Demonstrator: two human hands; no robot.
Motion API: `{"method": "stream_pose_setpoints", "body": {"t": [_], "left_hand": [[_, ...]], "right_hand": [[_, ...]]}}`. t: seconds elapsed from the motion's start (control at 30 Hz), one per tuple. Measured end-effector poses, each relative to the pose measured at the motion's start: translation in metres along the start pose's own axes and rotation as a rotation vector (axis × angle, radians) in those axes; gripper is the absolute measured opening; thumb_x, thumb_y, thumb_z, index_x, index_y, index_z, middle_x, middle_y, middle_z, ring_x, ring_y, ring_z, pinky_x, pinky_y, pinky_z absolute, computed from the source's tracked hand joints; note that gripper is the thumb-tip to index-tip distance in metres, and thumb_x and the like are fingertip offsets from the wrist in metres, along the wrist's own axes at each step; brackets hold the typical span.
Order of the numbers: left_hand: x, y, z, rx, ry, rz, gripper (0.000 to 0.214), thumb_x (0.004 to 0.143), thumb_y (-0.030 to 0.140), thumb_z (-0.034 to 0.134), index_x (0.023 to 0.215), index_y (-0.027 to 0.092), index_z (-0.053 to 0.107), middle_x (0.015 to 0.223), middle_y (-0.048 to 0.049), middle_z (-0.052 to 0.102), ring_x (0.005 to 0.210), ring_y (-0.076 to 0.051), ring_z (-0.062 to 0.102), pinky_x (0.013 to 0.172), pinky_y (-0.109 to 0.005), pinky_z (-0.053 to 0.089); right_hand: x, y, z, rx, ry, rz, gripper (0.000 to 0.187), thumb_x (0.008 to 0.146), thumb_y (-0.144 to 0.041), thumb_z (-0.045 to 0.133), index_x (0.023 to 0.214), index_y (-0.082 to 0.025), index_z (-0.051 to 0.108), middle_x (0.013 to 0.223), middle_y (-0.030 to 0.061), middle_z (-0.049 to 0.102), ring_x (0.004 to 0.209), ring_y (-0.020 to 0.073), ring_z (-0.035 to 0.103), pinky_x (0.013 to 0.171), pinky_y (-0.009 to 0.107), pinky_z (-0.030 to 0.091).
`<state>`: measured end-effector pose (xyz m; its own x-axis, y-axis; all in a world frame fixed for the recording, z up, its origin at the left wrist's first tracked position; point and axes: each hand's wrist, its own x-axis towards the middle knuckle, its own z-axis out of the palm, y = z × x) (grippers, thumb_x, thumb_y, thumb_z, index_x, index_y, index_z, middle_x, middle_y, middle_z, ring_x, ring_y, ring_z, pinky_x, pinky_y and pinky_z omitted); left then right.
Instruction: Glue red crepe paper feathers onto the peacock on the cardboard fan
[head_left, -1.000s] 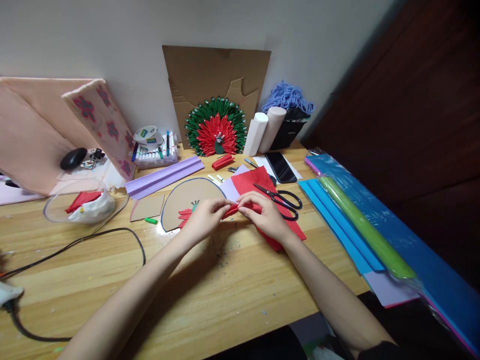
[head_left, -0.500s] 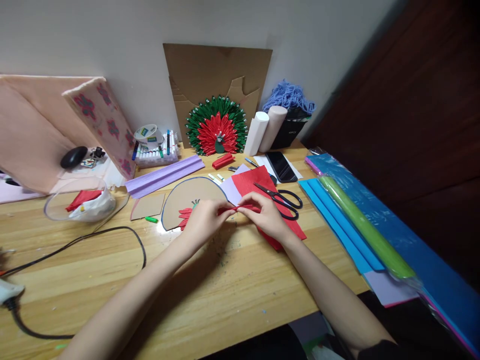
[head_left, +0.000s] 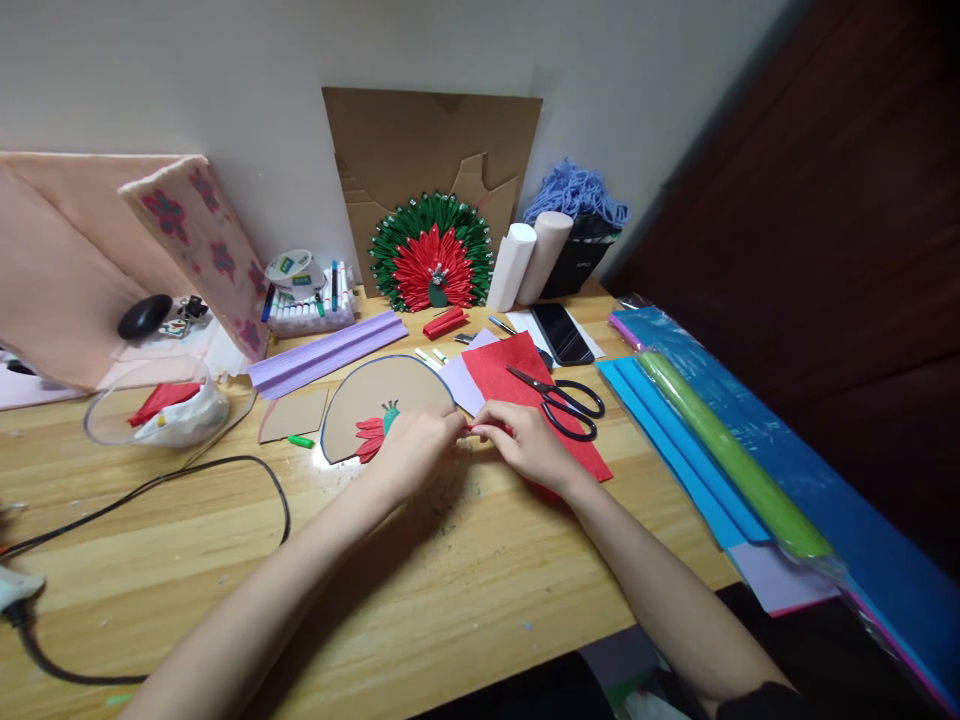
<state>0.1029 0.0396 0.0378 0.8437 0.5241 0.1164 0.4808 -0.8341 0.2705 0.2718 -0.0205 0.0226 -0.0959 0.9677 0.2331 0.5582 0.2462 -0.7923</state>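
Observation:
My left hand (head_left: 424,445) and my right hand (head_left: 525,440) meet fingertip to fingertip over the table, both closed on a small piece of red crepe paper (head_left: 470,429), mostly hidden by the fingers. Behind my left hand lies a rounded cardboard piece (head_left: 356,400) with a dark blue edge. Glued-looking red paper petals (head_left: 370,438) and a green peacock body (head_left: 391,418) sit on it. Red crepe paper sheets (head_left: 502,365) lie behind and under my right hand, with black-handled scissors (head_left: 570,405) resting on them.
A finished red and green paper peacock (head_left: 431,260) leans at the wall. A phone (head_left: 562,334), a marker box (head_left: 311,310), purple crepe paper (head_left: 330,352) and a plastic bowl (head_left: 157,405) surround the work. Blue and green rolls (head_left: 735,455) lie right; a black cable (head_left: 277,480) loops left.
My hands have drawn closer together, with the left fingers turned further over, so less of the red paper strip shows. More of the green peacock body is visible.

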Motion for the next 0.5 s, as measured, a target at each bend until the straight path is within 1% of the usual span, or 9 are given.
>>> {"method": "stream_pose_setpoints", "body": {"t": [0.2, 0.37, 0.43, 0.5], "left_hand": [[0.001, 0.003, -0.008, -0.126, 0.029, 0.033, 0.019, 0.077, 0.006, 0.044, 0.078, 0.016, 0.06, 0.073, -0.0032, 0.062, 0.067, -0.015, 0.054, 0.063, -0.025, 0.036], [0.0, -0.001, -0.015, -0.124, 0.016, 0.042, 0.015, 0.081, 0.012, 0.045, 0.075, 0.016, 0.059, 0.073, -0.0031, 0.063, 0.065, -0.014, 0.053, 0.064, -0.026, 0.035], [0.0, -0.004, -0.015, -0.119, 0.021, 0.024, 0.016, 0.083, 0.014, 0.044, 0.076, 0.016, 0.059, 0.074, -0.0037, 0.063, 0.064, -0.014, 0.052, 0.063, -0.026, 0.034], [0.001, -0.005, -0.015, -0.142, 0.03, 0.004, 0.018, 0.086, 0.019, 0.042, 0.078, 0.016, 0.059, 0.074, -0.004, 0.063, 0.064, -0.014, 0.052, 0.061, -0.025, 0.034]], "right_hand": [[0.0, -0.001, -0.003, 0.156, -0.062, 0.07, 0.011, 0.082, -0.022, 0.053, 0.074, -0.018, 0.059, 0.071, 0.0004, 0.062, 0.069, 0.0139, 0.056, 0.065, 0.026, 0.042], [0.001, 0.001, -0.003, 0.276, -0.1, 0.153, 0.012, 0.08, -0.028, 0.056, 0.073, -0.018, 0.059, 0.07, -0.0002, 0.06, 0.069, 0.0133, 0.055, 0.064, 0.025, 0.041], [0.001, 0.001, -0.004, 0.297, -0.127, 0.205, 0.017, 0.082, -0.033, 0.054, 0.073, -0.018, 0.059, 0.065, -0.0012, 0.058, 0.062, 0.0118, 0.054, 0.058, 0.024, 0.039], [0.0, 0.001, -0.004, 0.273, -0.145, 0.243, 0.025, 0.084, -0.037, 0.05, 0.07, -0.018, 0.058, 0.055, -0.003, 0.054, 0.052, 0.0099, 0.049, 0.052, 0.023, 0.036]]}}
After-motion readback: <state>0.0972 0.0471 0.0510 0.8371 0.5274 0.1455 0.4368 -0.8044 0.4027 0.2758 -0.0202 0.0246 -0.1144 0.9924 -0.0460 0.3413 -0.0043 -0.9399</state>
